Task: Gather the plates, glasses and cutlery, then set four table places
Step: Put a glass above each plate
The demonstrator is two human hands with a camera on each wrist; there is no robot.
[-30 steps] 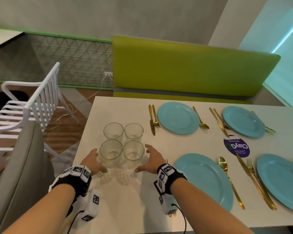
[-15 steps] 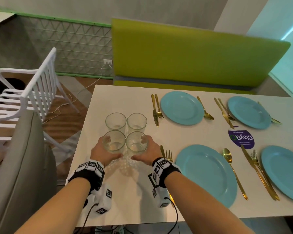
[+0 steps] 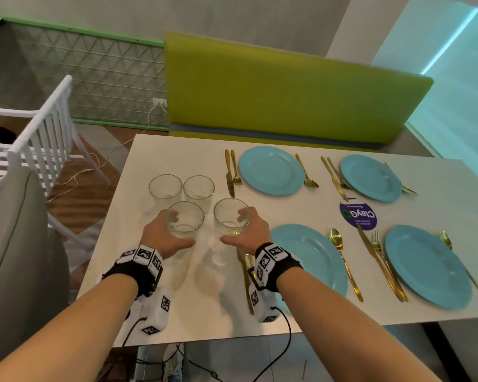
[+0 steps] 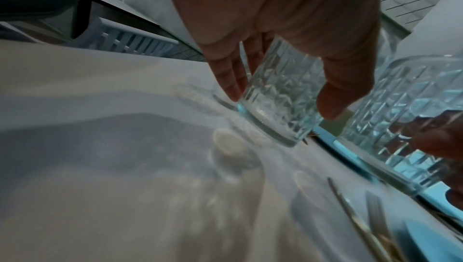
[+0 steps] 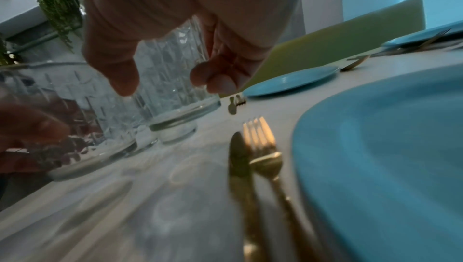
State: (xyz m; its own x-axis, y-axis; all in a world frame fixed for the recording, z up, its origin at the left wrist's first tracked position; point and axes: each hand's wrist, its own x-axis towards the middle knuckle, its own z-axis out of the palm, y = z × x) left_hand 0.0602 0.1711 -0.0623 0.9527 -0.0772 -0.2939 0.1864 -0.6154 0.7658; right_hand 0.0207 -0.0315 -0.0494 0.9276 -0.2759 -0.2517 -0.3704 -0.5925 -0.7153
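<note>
At the table's near-left end, I have a cut-glass tumbler in each hand: my left hand (image 3: 164,235) wraps the left glass (image 3: 185,219), my right hand (image 3: 250,230) the right glass (image 3: 231,216), thumbs toward me, fingers curled round the far sides, forearms nearly parallel. Two more glasses (image 3: 181,190) wait at 12 o'clock. The risk I see: the right glass, swung toward 3 o'clock, could clip the near plate (image 3: 309,260) or the gold fork (image 5: 263,147) just beside it; smooth glass may slip.
</note>
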